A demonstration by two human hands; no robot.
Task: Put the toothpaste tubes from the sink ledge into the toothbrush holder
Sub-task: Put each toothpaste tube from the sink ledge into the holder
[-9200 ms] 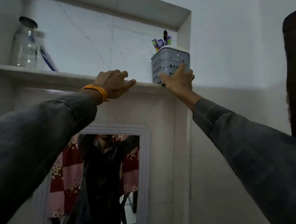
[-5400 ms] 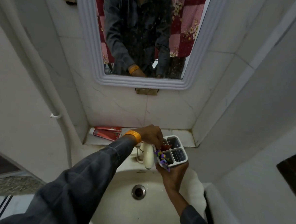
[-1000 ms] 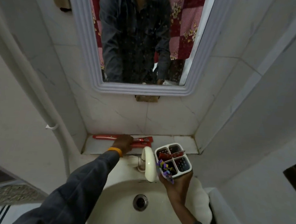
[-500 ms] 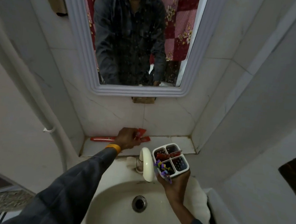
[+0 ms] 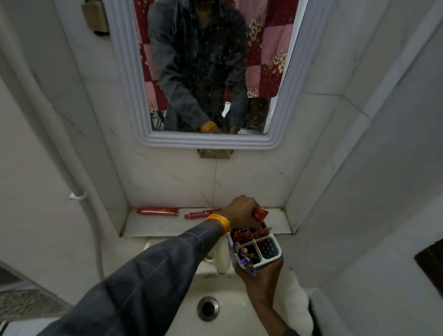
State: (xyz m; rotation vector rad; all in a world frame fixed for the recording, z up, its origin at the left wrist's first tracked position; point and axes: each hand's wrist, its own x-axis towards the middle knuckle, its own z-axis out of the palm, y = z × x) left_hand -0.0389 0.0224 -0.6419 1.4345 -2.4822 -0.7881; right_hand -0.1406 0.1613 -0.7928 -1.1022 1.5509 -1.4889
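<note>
My right hand (image 5: 262, 275) grips a grey four-compartment toothbrush holder (image 5: 268, 250) from below, over the basin. Purple toothbrushes (image 5: 243, 256) stand in its near-left compartment; red tubes sit in the far compartments. My left hand (image 5: 241, 212) is shut on a red toothpaste tube (image 5: 260, 214), held over the holder's far side with its flat end sticking out to the right. Two more red tubes lie on the sink ledge (image 5: 163, 228): one at the left (image 5: 157, 211), one (image 5: 198, 214) partly hidden behind my wrist.
A cream tap (image 5: 222, 257) stands just left of the holder, above the basin with its drain (image 5: 208, 308). A framed mirror (image 5: 204, 140) hangs above the ledge. A white pipe (image 5: 77, 184) runs down the left wall; tiled walls close in on both sides.
My left hand has lifted a red tube off the ledge and carried it right, over the holder. The holder stays in my right hand in about the same spot.
</note>
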